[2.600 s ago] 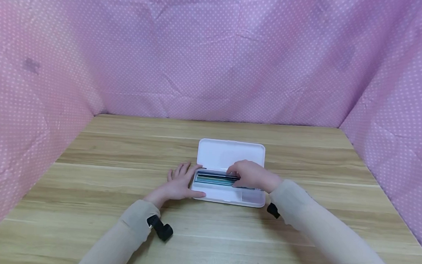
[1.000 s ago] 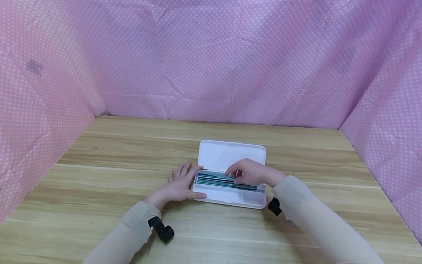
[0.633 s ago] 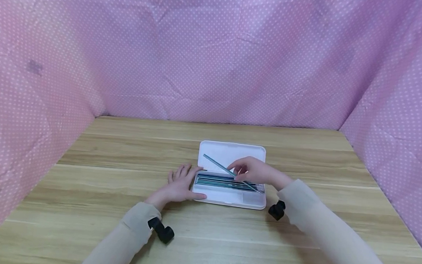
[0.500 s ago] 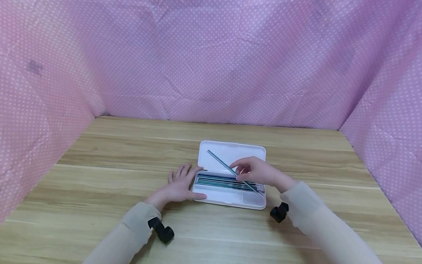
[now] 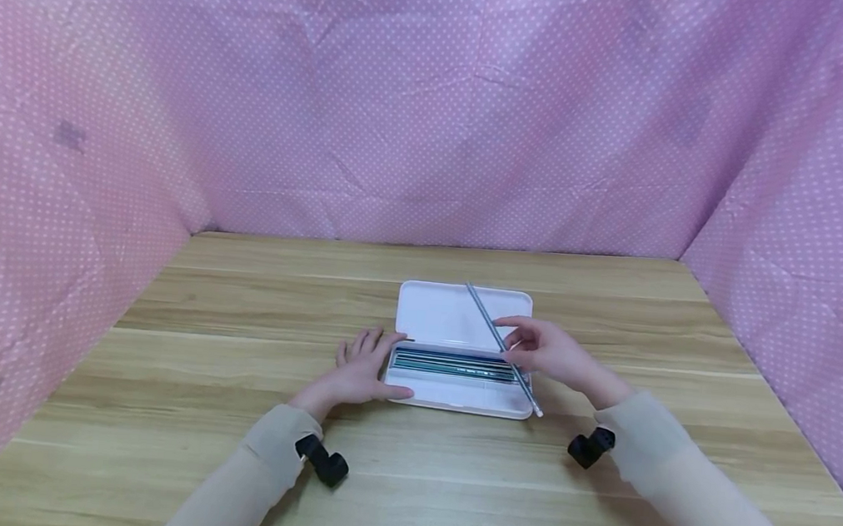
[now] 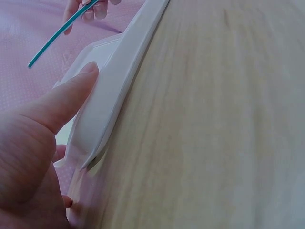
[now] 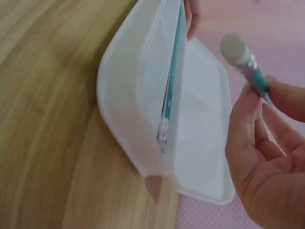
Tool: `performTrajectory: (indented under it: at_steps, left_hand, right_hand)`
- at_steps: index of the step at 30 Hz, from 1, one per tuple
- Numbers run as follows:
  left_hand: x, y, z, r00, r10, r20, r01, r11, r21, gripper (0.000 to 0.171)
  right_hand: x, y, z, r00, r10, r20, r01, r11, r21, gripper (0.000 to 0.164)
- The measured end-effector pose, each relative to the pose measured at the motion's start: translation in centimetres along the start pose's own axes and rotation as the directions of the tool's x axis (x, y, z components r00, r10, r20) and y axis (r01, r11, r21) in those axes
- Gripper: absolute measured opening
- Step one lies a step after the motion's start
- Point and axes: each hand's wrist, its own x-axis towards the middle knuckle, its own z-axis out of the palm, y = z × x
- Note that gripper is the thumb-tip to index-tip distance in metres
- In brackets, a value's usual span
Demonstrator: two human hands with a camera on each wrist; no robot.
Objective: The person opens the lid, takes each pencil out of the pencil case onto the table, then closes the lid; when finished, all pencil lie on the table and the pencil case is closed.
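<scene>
My right hand [image 5: 549,353] pinches a teal pencil [image 5: 487,321] between thumb and fingers, tilted above the right part of a white pencil case [image 5: 447,397]. In the right wrist view the pencil's white eraser [image 7: 234,49] and metal ferrule point toward the camera. The case lies with its lid [image 5: 432,310] folded back. Several teal and dark pencils [image 5: 450,366] lie side by side in its rear compartment. My left hand [image 5: 355,374] rests at the case's left end, fingers spread, the thumb [image 6: 81,88] lying on the front rim in the left wrist view.
The case sits on a wood-grain table [image 5: 277,284]. Pink dotted cloth [image 5: 433,130] hangs behind the table and along both sides. A small black camera [image 5: 325,462] is strapped to the left wrist, another camera [image 5: 589,447] to the right.
My right hand has lifted one pencil out of the row and carried it right, turning it steeper, so its eraser end now passes the case's front right corner. The left hand stays in place.
</scene>
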Motion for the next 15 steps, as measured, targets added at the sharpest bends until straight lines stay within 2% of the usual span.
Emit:
performTrajectory:
  at_steps: [10,15]
  left_hand:
    - [-0.1,0.0,0.1,1.0,0.006,-0.003,-0.006,1.0,0.017,0.088]
    - [0.0,-0.2,0.1,1.0,0.016,-0.004,-0.016,1.0,0.014,0.086]
  right_hand:
    - [-1.7,2.0,-2.3,0.988,0.041,-0.15,-0.019,0.989,0.147,0.062]
    - [-2.4,3.4,-3.5,0.981,0.08,-0.175,-0.04,0.973,0.226,0.065]
